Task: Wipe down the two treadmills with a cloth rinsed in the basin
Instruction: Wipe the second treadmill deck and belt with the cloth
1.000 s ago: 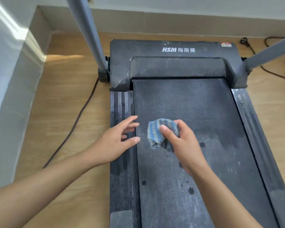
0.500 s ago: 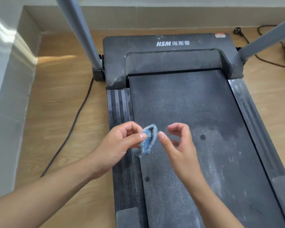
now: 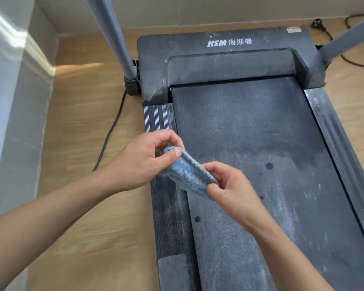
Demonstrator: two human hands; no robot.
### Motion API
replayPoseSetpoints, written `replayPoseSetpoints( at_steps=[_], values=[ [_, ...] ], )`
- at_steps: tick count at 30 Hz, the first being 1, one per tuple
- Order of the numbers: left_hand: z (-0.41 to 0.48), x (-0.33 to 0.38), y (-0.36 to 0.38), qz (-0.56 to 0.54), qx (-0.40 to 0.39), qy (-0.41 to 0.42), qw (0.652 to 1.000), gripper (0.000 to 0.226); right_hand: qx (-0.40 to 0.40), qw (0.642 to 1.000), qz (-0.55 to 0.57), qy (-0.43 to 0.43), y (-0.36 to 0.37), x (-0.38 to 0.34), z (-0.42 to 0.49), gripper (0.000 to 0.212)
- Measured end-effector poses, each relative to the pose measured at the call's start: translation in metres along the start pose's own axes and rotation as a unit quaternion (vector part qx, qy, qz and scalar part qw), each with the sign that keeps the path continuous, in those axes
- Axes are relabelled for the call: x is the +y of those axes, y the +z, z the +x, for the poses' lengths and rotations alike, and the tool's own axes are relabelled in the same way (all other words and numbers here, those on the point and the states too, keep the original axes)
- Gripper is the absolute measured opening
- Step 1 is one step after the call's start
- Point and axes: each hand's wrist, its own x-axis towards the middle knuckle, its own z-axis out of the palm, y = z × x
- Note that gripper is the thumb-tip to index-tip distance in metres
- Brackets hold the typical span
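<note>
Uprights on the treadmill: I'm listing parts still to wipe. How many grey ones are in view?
2. The left upright rises from the treadmill's front left corner; the right upright slants up from its front right corner. Both tops are cropped.

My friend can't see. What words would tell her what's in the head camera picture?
A left hand and a right hand each pinch one end of a small blue striped cloth, over a dusty black treadmill. It stands on a wooden floor, a black cable beside it.
</note>
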Motion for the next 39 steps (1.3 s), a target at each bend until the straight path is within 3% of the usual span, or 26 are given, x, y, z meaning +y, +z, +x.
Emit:
replayPoseSetpoints(
  at_steps=[2, 5, 8, 9, 12, 16, 19, 23, 25, 28, 33, 37, 39],
  values=[
    [0.003, 0.005, 0.000, -0.001, -0.033, 0.042, 0.999, 0.007, -0.029, 0.999, -0.013, -0.009, 0.002, -0.005, 0.001, 0.054],
    [0.010, 0.008, 0.001, 0.000, -0.070, 0.074, 0.995, 0.006, -0.065, 0.997, 0.047, -0.011, 0.005, -0.014, 0.003, 0.024],
    [0.017, 0.010, -0.001, 0.034, -0.037, 0.094, 0.994, 0.011, -0.064, 0.996, 0.067, -0.005, 0.006, -0.014, 0.008, 0.055],
    [0.019, 0.009, -0.005, 0.051, -0.016, 0.085, 0.995, 0.014, -0.061, 0.996, 0.072, -0.005, 0.006, -0.014, 0.009, 0.055],
    [0.025, 0.005, -0.021, 0.097, 0.000, -0.003, 0.995, 0.032, -0.052, 0.994, 0.094, -0.001, -0.002, -0.015, 0.008, 0.017],
    [0.022, 0.001, -0.019, 0.068, -0.007, -0.076, 0.995, 0.058, -0.057, 0.995, 0.080, 0.006, -0.008, -0.019, 0.000, 0.014],
    [0.020, 0.006, -0.009, 0.025, 0.007, -0.042, 0.999, 0.063, -0.081, 0.995, 0.055, 0.016, -0.011, -0.018, -0.001, 0.023],
    [0.022, 0.019, -0.008, -0.005, -0.050, 0.016, 0.999, 0.063, -0.104, 0.994, 0.035, -0.009, -0.008, -0.022, 0.002, 0.034],
    [0.024, 0.025, -0.010, 0.028, -0.065, 0.057, 0.996, 0.060, -0.076, 0.995, 0.016, -0.064, -0.003, -0.023, 0.007, 0.041],
    [0.027, 0.033, -0.013, 0.109, -0.063, 0.108, 0.986, 0.054, -0.050, 0.991, 0.088, -0.082, 0.001, -0.031, 0.014, 0.049],
    [0.032, 0.048, -0.022, 0.207, 0.016, 0.182, 0.961, 0.053, -0.078, 0.990, 0.085, -0.078, 0.006, -0.042, 0.013, 0.037],
    [0.037, 0.053, -0.029, 0.189, 0.016, 0.183, 0.965, 0.057, -0.099, 0.991, 0.077, -0.047, 0.007, -0.037, 0.004, 0.025],
    [0.037, 0.052, -0.029, 0.166, 0.010, 0.167, 0.972, 0.059, -0.088, 0.993, 0.026, -0.074, 0.005, -0.035, 0.000, 0.035]
  ],
)
